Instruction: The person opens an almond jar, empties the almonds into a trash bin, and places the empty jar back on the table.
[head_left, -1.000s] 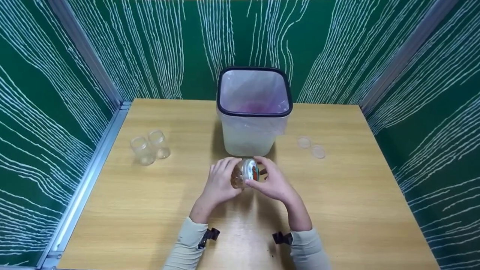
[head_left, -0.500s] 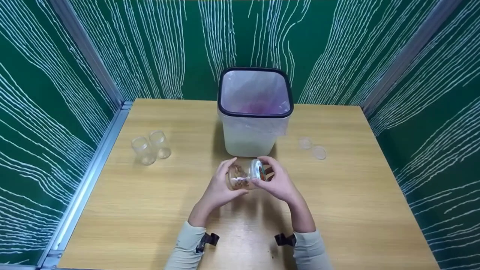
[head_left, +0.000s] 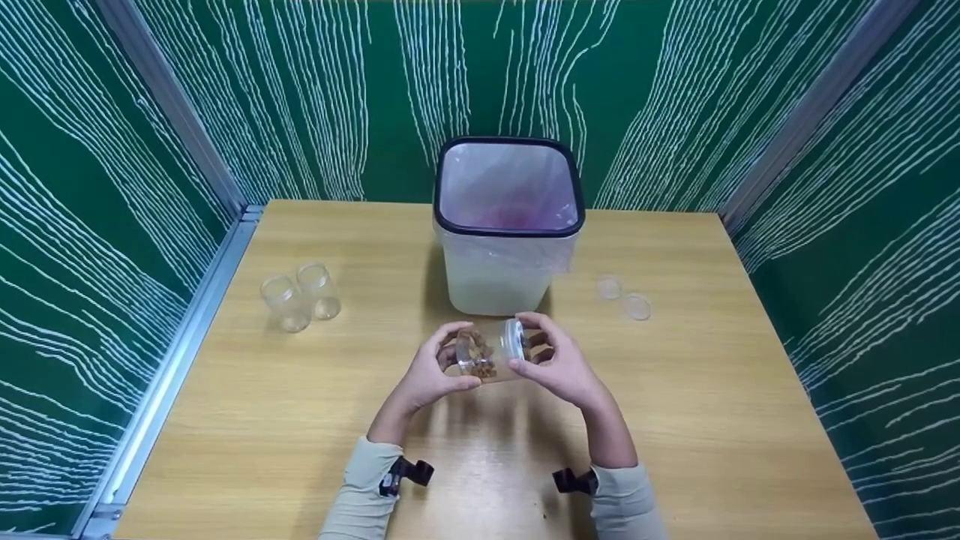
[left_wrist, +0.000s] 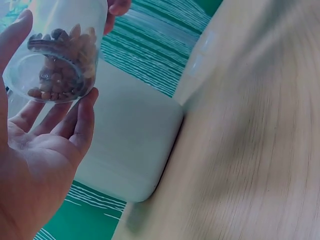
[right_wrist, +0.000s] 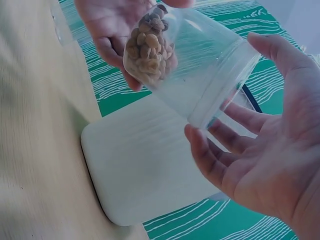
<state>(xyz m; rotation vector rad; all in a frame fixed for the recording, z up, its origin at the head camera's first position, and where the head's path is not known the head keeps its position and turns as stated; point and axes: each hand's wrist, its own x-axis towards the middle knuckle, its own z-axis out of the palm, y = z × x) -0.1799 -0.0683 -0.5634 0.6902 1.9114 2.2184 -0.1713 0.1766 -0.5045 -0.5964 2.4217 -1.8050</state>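
Observation:
A clear jar lies on its side in the air, held between both hands in front of the bin. Small brown nut-like pieces are heaped inside at its base end. My left hand grips that base between thumb and fingers. At the other end, my right hand holds the lid by its rim, thumb on the near side. The left wrist view shows the left fingers under the base. Whether the lid sits loose or tight cannot be told.
A white bin with a black rim and clear liner stands behind the hands. Two clear jars stand at the left. Two clear round discs lie to the right. Green walls with white lines surround the wooden table.
The jar has turned in the hands, so its printed lid face no longer shows. Both hands have drawn slightly apart, and the brown pieces show more fully at the left end.

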